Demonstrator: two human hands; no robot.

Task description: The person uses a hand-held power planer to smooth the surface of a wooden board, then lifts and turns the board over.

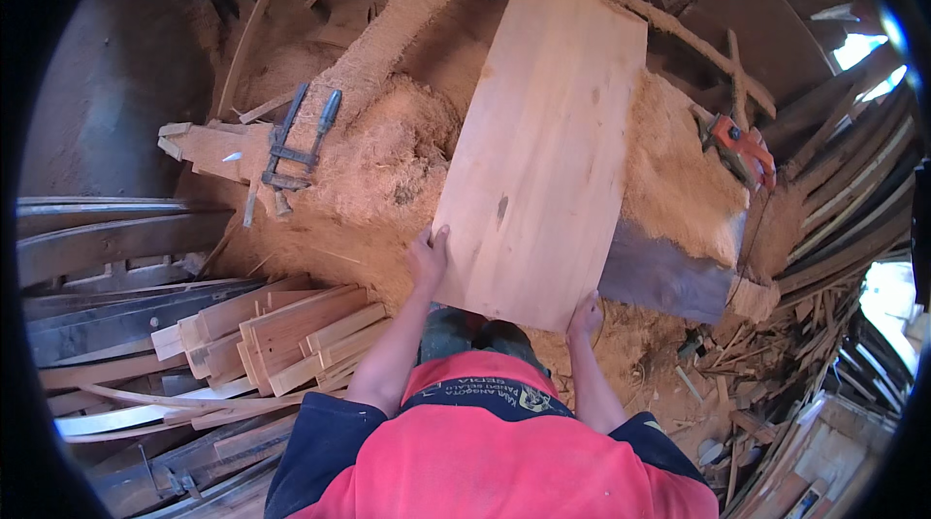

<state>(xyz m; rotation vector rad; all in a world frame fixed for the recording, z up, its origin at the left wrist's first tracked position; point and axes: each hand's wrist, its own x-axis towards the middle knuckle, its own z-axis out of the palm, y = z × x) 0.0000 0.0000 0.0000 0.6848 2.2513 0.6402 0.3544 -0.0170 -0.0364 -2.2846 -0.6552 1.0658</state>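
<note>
A wide, pale wooden board (543, 150) stretches away from me across a bench heaped with shavings. My left hand (428, 257) grips its near left edge, thumb on top and fingers out of sight beneath. At the near right corner my right hand (584, 315) is closed on the same board, its fingers partly hidden by the wood. A bar clamp (296, 141) lies on the shavings to the left of the board. Off to the right sits an orange power tool (742, 150), apart from both hands.
Sawdust and shavings (388, 145) cover the bench around the board. A darker plank (664, 272) lies under the board's right side. Cut wood pieces (301, 335) are stacked at my left, with long curved planks (126, 238) beyond. Scrap strips (766, 364) litter the right floor.
</note>
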